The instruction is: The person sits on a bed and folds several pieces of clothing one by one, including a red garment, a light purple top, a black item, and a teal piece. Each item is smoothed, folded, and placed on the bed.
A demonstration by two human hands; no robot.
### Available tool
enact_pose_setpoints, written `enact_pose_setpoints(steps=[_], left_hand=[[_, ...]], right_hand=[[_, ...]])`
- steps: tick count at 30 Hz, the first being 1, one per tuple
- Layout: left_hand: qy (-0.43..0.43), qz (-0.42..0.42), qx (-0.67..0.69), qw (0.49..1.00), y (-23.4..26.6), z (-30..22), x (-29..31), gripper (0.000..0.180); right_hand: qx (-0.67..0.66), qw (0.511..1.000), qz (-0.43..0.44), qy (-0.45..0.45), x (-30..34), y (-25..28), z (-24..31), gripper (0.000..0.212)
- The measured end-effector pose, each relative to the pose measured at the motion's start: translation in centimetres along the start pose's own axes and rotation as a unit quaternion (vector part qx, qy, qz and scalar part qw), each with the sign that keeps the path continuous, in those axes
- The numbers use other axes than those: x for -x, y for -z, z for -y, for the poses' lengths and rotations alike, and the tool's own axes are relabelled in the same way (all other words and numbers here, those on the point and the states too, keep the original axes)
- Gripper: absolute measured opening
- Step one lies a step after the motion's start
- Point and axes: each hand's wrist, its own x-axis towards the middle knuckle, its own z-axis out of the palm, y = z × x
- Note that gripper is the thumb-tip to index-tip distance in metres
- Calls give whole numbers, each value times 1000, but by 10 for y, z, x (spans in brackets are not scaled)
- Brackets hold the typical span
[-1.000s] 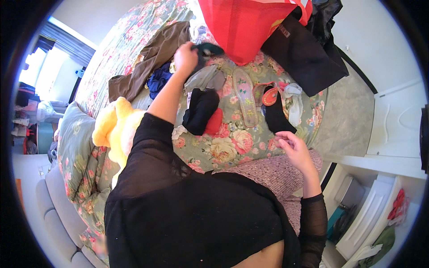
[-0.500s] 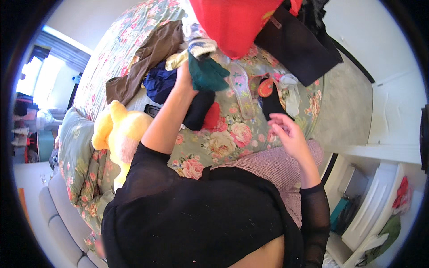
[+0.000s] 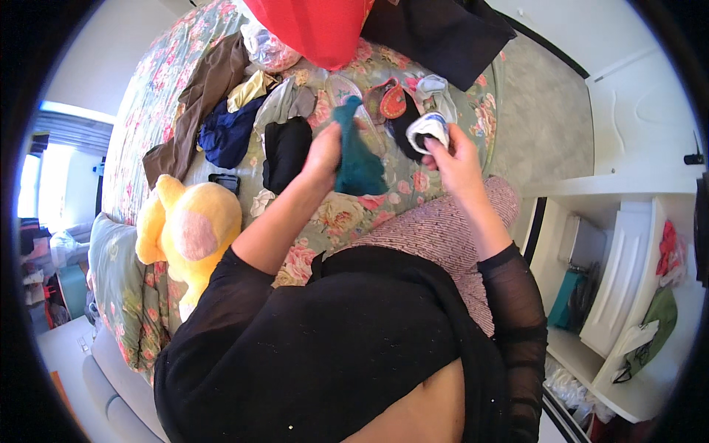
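Observation:
My left hand [image 3: 323,156] is closed on a teal piece of cloth [image 3: 359,164], which hangs down over the bed. My right hand [image 3: 459,161] pinches a rolled white sock [image 3: 428,131] with a blue band and a dark opening. Beneath that roll lies a black sock [image 3: 404,133], partly hidden, beside a red oval patch [image 3: 394,103] and a crumpled pale sock [image 3: 436,91]. Left of my left hand is a folded black garment [image 3: 286,153]. A clear, flower-printed strip [image 3: 341,87] is partly behind the teal cloth.
Navy cloth [image 3: 224,136], yellow cloth [image 3: 249,90], grey cloth [image 3: 286,100] and brown trousers [image 3: 193,103] lie on the flowered bed. A yellow plush toy [image 3: 193,235] sits at my left. Farther off are a red bag [image 3: 317,28] and a black bag [image 3: 439,38]. Open shelves [image 3: 613,288] stand at right.
My left hand has drawn back toward me with the teal cloth. The white rolled sock, earlier by my left hand, is now in my right hand, which was empty. The view has shifted.

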Motion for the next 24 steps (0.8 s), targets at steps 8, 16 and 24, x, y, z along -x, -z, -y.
enact_pose_setpoints(steps=[8, 16, 24], left_hand=[[29, -17, -22, 999, 23, 10, 16, 23], [-51, 203, -132, 969, -50, 54, 44, 24], [-16, 315, -194, 929, -55, 54, 32, 11]], right_hand=[[46, 998, -51, 3, 15, 28, -42, 48], [-72, 989, 122, -51, 61, 6, -26, 37], [-326, 936, -23, -127, 53, 37, -2, 32]])
